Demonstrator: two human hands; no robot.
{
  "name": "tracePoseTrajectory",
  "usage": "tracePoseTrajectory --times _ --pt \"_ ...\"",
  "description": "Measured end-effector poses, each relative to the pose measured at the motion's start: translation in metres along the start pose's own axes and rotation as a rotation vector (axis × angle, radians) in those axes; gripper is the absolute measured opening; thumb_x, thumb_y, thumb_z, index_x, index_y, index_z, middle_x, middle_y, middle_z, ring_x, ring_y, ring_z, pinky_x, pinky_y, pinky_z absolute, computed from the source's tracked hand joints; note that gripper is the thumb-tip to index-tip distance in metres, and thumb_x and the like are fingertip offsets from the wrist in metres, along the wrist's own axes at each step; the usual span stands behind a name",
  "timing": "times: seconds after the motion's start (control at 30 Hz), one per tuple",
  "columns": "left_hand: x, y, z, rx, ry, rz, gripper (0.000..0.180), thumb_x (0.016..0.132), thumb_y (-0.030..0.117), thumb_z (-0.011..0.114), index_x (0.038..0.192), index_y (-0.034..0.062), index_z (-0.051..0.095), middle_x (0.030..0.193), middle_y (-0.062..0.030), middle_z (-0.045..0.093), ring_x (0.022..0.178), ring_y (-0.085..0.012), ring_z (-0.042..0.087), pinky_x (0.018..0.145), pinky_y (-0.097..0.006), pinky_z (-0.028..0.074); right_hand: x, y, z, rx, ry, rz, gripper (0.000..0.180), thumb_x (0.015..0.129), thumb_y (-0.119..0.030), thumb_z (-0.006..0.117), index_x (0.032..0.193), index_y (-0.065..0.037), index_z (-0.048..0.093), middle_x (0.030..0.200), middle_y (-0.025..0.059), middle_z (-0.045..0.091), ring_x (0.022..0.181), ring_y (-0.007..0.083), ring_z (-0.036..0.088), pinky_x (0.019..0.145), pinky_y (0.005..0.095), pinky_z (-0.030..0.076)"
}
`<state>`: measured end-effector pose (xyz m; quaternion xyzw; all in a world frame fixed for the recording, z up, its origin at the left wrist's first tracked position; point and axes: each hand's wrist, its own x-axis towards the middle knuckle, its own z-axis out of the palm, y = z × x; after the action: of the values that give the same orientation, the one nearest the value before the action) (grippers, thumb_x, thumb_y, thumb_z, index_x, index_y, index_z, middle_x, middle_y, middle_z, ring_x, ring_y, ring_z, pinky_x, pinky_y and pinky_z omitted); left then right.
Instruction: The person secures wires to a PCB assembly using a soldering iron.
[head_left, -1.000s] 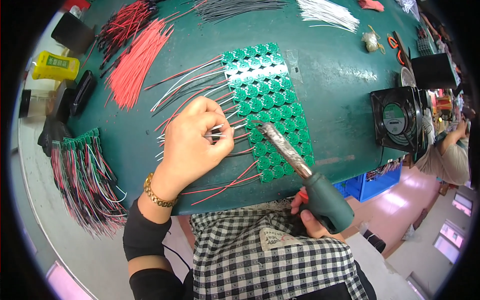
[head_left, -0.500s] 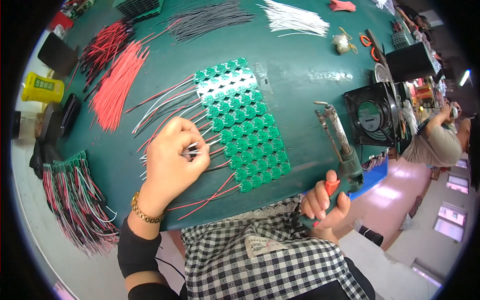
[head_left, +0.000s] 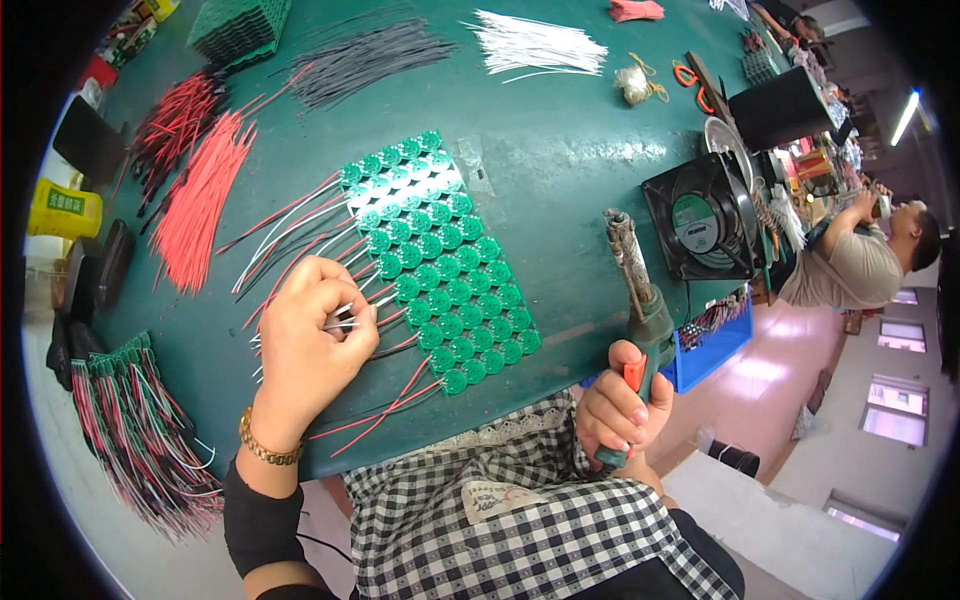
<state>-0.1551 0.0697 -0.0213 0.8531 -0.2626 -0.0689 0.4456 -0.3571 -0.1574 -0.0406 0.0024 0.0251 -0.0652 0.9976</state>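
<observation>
- Green table (head_left: 560, 150), glossy under the room light, bears the sheet of round circuit boards (head_left: 430, 246); it lies flat, set aslant, in front of the person.
- Attached wires (head_left: 300, 215), red, white and black, fan out leftward from the sheet's left edge; two red ones cross near its lower corner.
- Left hand (head_left: 318, 325): beside that edge, over the attached wires. Thumb and fingertips pinched narrow on thin wires (head_left: 343, 324), white ones showing; exact count cannot be told.
- Right hand (head_left: 618, 410): fingers wrapped round the green handle of a soldering iron (head_left: 650, 325) with a red trigger. Metal end points up, well apart from the sheet, near the fan.
- Black square fan (head_left: 702, 222) stands on the table, right of the sheet.
- Far side of table: black wires (head_left: 375, 60), white wires (head_left: 540, 45), orange-handled scissors (head_left: 695, 85).
- Left side: loose bundle of red wires (head_left: 205, 205); beyond it, a darker red-and-black pile (head_left: 175, 120). Yellow bottle (head_left: 65, 210) farther out.
- Lower left: wired boards (head_left: 140, 440), their leads hanging down.
- Right, below table level: blue bin (head_left: 715, 355).
- Background right: co-worker (head_left: 850, 255) in a light shirt.
</observation>
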Motion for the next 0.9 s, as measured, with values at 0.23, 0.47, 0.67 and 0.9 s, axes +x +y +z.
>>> tracePoseTrajectory --times 0.23,0.47,0.67,0.9 --pt "-0.002 -0.002 0.0 0.026 0.024 0.028 0.01 0.069 0.0 0.068 0.069 0.0027 0.058 0.082 -0.0036 0.056 0.048 -0.0083 0.042 0.045 -0.024 0.036 -0.004 0.003 0.002 0.041 -0.023 0.01 0.037 0.09 -0.029 0.053 0.118 -0.008 0.042 0.068 0.0051 0.055 0.043 0.011 0.05 0.041 0.0265 0.043" --pt "-0.004 0.001 -0.003 0.02 0.038 0.006 0.009 0.072 0.001 0.066 0.072 0.0029 0.057 0.088 -0.0054 0.055 0.05 -0.0096 0.045 0.048 -0.024 0.04 -0.017 0.014 0.005 -0.671 0.086 -0.222 0.048 0.085 -0.036 0.06 0.119 -0.01 0.04 0.072 0.0114 0.054 0.056 0.02 0.055 0.059 0.037 0.047" --pt "-0.009 0.009 0.001 -0.064 -0.06 0.014 0.009 0.069 0.003 0.068 0.073 0.0034 0.06 0.108 -0.009 0.054 0.076 -0.0166 0.061 0.06 -0.027 0.05 -0.036 0.009 -0.001 -1.306 0.121 -0.055 0.053 0.085 -0.035 0.064 0.122 -0.006 0.037 0.082 0.0093 0.057 0.072 0.0202 0.059 0.071 0.038 0.047" --pt "-0.009 0.001 0.005 -0.049 -0.017 0.05 0.009 0.068 0.003 0.069 0.07 0.003 0.06 0.104 -0.0071 0.056 0.075 -0.0151 0.061 0.058 -0.027 0.05 -0.02 0.015 0.006 -1.724 0.109 0.186 0.022 0.078 -0.023 0.063 0.09 -0.005 0.063 0.077 0.0058 0.065 0.065 0.0191 0.065 0.061 0.0301 0.051"
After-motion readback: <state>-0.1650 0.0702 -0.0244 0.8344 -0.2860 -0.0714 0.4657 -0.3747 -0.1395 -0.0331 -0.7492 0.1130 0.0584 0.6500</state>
